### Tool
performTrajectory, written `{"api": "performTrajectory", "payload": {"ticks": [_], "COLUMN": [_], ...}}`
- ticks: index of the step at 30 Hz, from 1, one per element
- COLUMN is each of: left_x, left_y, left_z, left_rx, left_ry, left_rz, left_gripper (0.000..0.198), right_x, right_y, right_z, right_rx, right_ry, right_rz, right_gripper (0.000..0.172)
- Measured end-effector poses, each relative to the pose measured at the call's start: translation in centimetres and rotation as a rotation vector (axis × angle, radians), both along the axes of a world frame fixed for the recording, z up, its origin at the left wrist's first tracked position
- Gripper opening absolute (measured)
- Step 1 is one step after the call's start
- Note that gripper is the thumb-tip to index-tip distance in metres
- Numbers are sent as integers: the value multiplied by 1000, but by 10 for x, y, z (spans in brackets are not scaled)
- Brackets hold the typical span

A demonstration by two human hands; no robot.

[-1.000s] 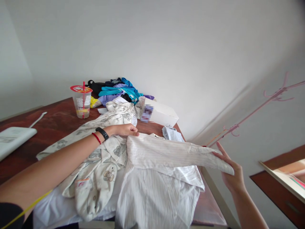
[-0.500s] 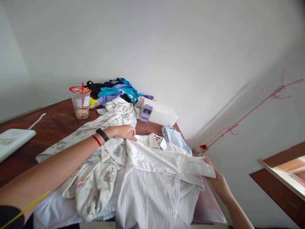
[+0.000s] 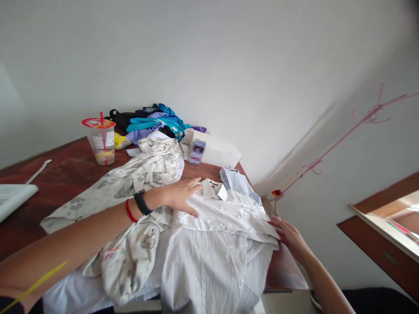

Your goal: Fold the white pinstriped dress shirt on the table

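A white striped shirt (image 3: pixel 216 248) lies across the table's front edge, its lower part hanging toward me. Its collar (image 3: pixel 214 189) points to the wall, and a sleeve is laid across the upper body. My left hand (image 3: pixel 183 196), fingers spread, is over the shirt's left shoulder. At the other side my right hand (image 3: pixel 290 235) touches the sleeve's folded edge with fingers apart. Left of the shirt lies a crumpled white garment (image 3: pixel 140 244) printed with cartoon figures, partly beneath my left forearm.
A lidded plastic cup (image 3: pixel 103 141) with a red straw and a white device (image 3: pixel 16 198) stand on the dark table (image 3: pixel 65 152). Behind are piled clothes (image 3: pixel 153 124) and a white box (image 3: pixel 219 148). Folded light-blue cloth (image 3: pixel 238 183) lies near a pink coat rack (image 3: pixel 327 155).
My left hand has released the shirt's shoulder and spread its fingers. My right hand has let go of the cuff, and the sleeve now lies folded in across the shirt.
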State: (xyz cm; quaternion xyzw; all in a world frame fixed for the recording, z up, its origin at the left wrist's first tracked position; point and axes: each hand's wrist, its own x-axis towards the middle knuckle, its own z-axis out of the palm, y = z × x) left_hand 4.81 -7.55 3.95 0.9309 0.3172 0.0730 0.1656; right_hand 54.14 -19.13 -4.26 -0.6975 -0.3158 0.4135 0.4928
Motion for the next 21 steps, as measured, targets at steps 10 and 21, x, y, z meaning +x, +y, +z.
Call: {"api": "performTrajectory", "payload": {"ticks": [10, 21], "left_x": [12, 5], "left_y": [-68, -100], "left_z": [-4, 27], "left_rx": [212, 273], "left_ry": [345, 477], "left_rz": [57, 119], "left_gripper": [77, 38], "right_x": [-9, -17], "right_y": [19, 10], "right_z": [11, 16], "right_rx": [-78, -111], "right_ry": [-65, -236], "right_rz": [186, 214], "right_gripper": [44, 45]}}
